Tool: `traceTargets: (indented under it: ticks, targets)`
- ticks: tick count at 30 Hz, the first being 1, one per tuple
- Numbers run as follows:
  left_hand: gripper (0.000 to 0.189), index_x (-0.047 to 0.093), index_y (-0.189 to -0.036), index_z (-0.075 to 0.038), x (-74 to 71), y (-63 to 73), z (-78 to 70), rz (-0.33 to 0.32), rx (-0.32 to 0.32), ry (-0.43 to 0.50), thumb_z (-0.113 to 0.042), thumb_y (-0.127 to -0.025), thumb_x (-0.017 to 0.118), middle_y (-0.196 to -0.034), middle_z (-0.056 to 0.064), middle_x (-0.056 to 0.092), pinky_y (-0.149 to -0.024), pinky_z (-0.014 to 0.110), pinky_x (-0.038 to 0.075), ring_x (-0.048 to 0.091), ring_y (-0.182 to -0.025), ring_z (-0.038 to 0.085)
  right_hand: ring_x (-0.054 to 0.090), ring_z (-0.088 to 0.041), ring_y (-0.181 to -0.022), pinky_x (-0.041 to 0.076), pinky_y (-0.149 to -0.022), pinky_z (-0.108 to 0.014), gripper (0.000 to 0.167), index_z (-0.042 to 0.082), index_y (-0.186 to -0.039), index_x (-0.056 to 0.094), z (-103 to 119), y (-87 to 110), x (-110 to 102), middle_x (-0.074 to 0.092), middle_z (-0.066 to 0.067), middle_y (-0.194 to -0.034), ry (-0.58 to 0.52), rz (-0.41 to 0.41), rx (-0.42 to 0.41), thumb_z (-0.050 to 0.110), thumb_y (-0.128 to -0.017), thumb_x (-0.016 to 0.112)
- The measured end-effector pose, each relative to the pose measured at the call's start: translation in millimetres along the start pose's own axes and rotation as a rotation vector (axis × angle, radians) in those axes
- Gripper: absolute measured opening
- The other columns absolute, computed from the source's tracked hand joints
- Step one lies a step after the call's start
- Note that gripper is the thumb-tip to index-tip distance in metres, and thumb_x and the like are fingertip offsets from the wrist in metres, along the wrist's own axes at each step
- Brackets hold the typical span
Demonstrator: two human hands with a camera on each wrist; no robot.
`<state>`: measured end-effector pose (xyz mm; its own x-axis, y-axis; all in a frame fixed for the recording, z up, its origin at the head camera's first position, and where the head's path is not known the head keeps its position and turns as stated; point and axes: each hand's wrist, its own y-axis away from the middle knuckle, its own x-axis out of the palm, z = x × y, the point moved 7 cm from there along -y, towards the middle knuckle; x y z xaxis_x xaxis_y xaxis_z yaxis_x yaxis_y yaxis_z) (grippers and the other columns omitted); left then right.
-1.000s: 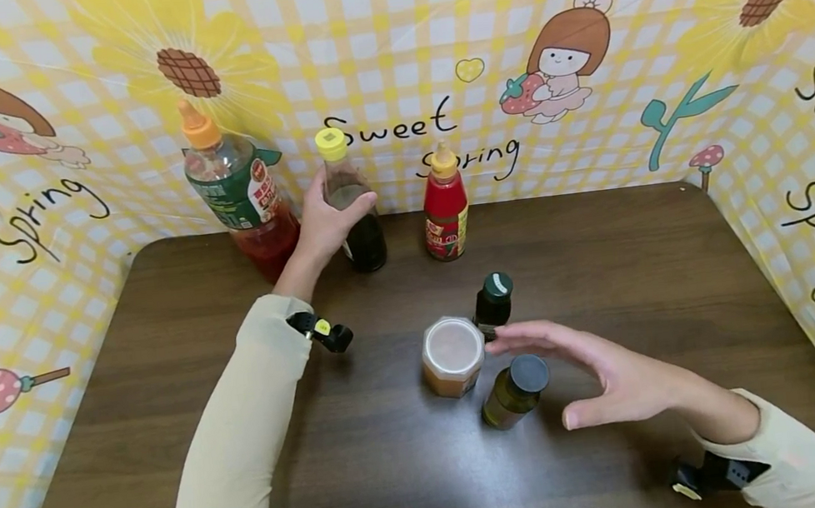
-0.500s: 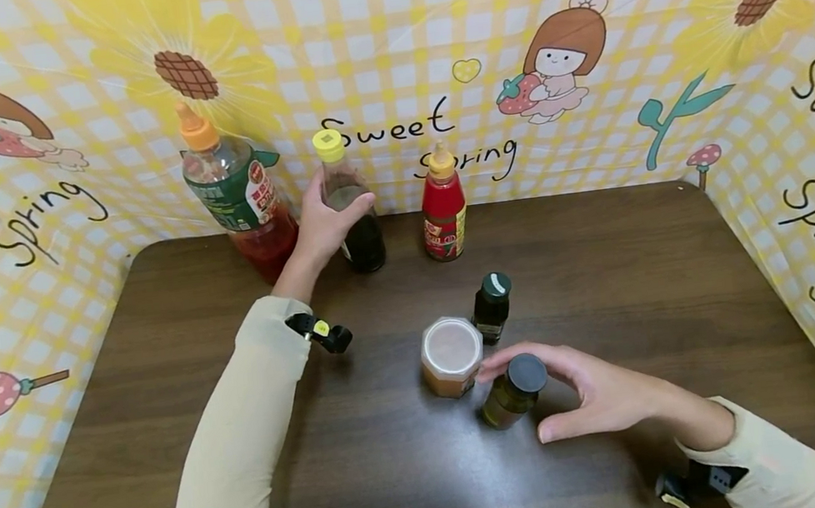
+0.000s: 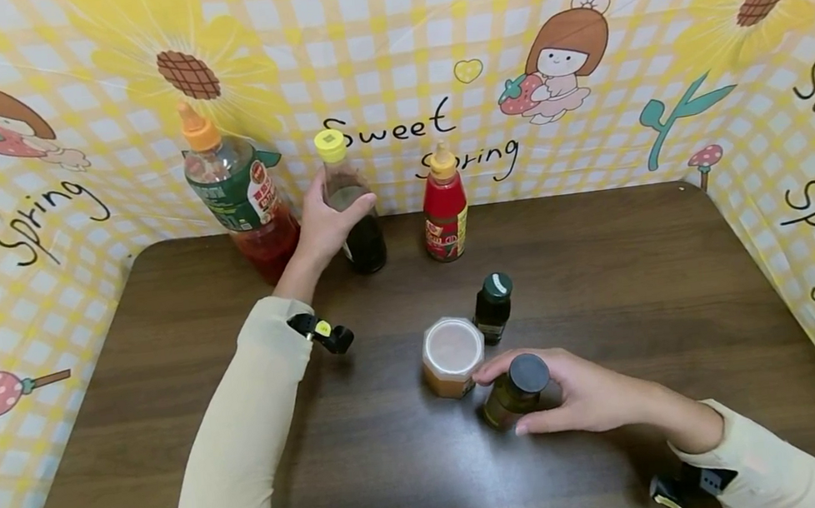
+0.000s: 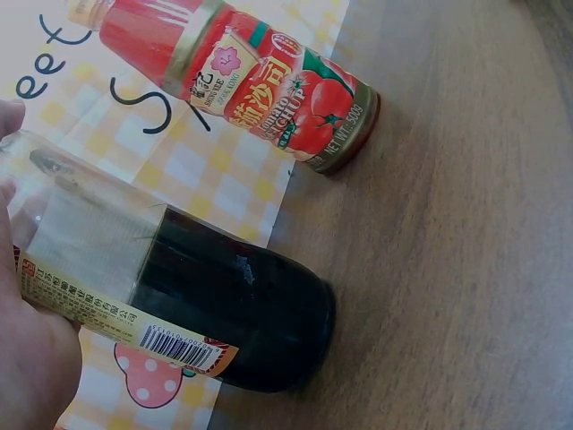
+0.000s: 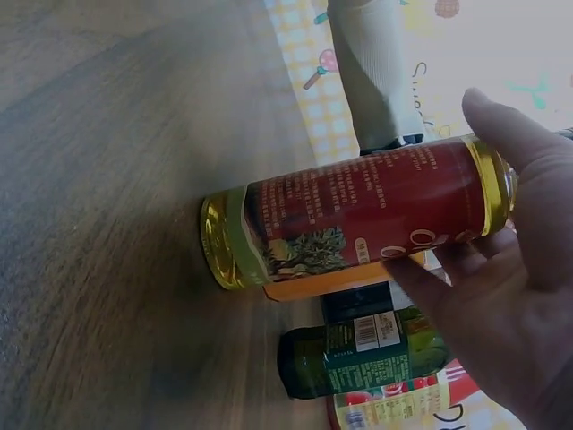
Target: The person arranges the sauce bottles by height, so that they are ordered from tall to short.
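Along the rear of the table (image 3: 605, 265) we noted, left to right, a squeeze bottle (image 3: 230, 190), a capped bottle (image 3: 366, 242) in the left hand (image 3: 325, 226), and a ketchup bottle (image 3: 446, 216). Before these we found a jar (image 3: 452, 349), a small bottle (image 3: 492, 307) behind it rightward, and an oil bottle (image 3: 507, 402), right and forward, between the thumb and fingers of the right hand (image 3: 596, 387).

The right grip (image 3: 591, 394) has moved in around the dark-capped bottle (image 3: 507, 402).
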<state>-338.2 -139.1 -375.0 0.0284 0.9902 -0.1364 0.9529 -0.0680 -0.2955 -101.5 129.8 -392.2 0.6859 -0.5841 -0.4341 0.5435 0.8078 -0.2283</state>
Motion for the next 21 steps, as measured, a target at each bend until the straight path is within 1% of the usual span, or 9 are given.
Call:
traceTargets:
  ticks: [4, 9, 13, 18, 21]
  targets:
    - [0.040, 0.058, -0.120, -0.010, -0.2, -0.3, 1.4, 0.002, 0.003, 0.006, -0.007, -0.086, 0.079, -0.114, 0.006, 0.063, -0.102, 0.032, 0.043, 0.057, -0.112, 0.019, 0.057, -0.022, -0.128, 0.042, -0.109, -0.029, 0.052, 0.008, -0.133, 0.059, -0.7, -0.5, 0.9, 0.064, -0.012, -0.134, 0.048, -0.002, -0.007, 0.003, -0.086, 0.080]
    - [0.041, 0.058, -0.121, -0.009, -0.5, -0.8, 2.2, 0.003, 0.002, 0.007, -0.011, -0.087, 0.080, -0.116, 0.005, 0.062, -0.102, 0.033, 0.043, 0.057, -0.113, 0.019, 0.059, -0.020, -0.125, 0.043, -0.107, -0.029, 0.048, 0.011, -0.132, 0.059, -1.6, 0.2, 2.0, 0.065, -0.006, -0.132, 0.064, -0.001, -0.004, 0.002, -0.089, 0.077]
    - [0.043, 0.057, -0.124, -0.007, -0.4, -1.1, 1.0, 0.001, -0.009, 0.005, -0.011, -0.087, 0.079, -0.117, 0.007, 0.062, -0.103, 0.033, 0.043, 0.057, -0.114, 0.019, 0.061, -0.022, -0.119, 0.045, -0.104, -0.028, 0.043, 0.009, -0.131, 0.059, -0.9, 0.3, 2.8, 0.064, -0.001, -0.130, 0.070, -0.002, -0.006, 0.002, -0.091, 0.074]
    - [0.046, 0.056, -0.126, -0.006, 0.1, -0.7, -0.6, 0.004, -0.025, 0.007, -0.008, -0.086, 0.079, -0.121, 0.011, 0.061, -0.103, 0.032, 0.042, 0.056, -0.115, 0.020, 0.062, -0.021, -0.117, 0.045, -0.103, -0.027, 0.039, 0.006, -0.129, 0.059, 1.0, -0.2, 2.8, 0.064, 0.000, -0.128, 0.082, -0.008, -0.018, 0.003, -0.093, 0.073]
    - [0.046, 0.056, -0.126, -0.006, 0.5, -0.1, 0.1, 0.011, -0.016, 0.020, -0.008, -0.086, 0.079, -0.120, 0.012, 0.061, -0.103, 0.033, 0.042, 0.056, -0.115, 0.021, 0.061, -0.018, -0.117, 0.046, -0.103, -0.027, 0.039, 0.007, -0.129, 0.059, 1.8, -0.6, 2.4, 0.064, 0.000, -0.127, 0.094, -0.014, -0.019, 0.003, -0.093, 0.073]
